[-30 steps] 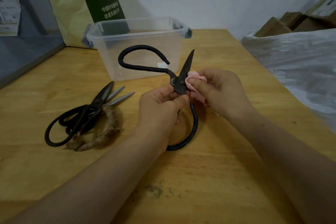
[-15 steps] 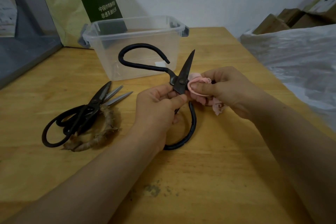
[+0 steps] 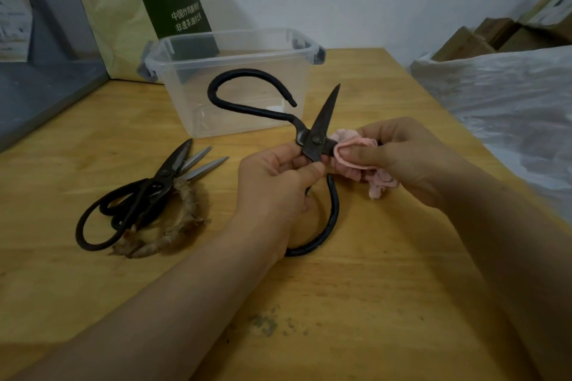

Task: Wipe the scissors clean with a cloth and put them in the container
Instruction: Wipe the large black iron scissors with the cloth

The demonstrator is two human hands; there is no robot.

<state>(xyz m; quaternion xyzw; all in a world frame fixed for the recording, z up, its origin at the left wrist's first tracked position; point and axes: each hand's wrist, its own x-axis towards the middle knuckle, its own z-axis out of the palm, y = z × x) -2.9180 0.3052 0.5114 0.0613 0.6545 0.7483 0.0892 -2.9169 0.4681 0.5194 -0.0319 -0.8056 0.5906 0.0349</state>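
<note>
The left hand [image 3: 278, 176] pinches the big black iron scissors [image 3: 312, 145] at the pivot; the right hand [image 3: 402, 158] clasps a crumpled pink cloth [image 3: 356, 151]. They look heavy, rigid, sharp-tipped (grip near the handles).

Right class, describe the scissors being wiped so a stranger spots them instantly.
Find the clear plastic container on the wooden table. Before it, the left hand holds large black scissors, blades spread. Unlike the scissors heaped leftward, one blade sits in a pink cloth.
</note>
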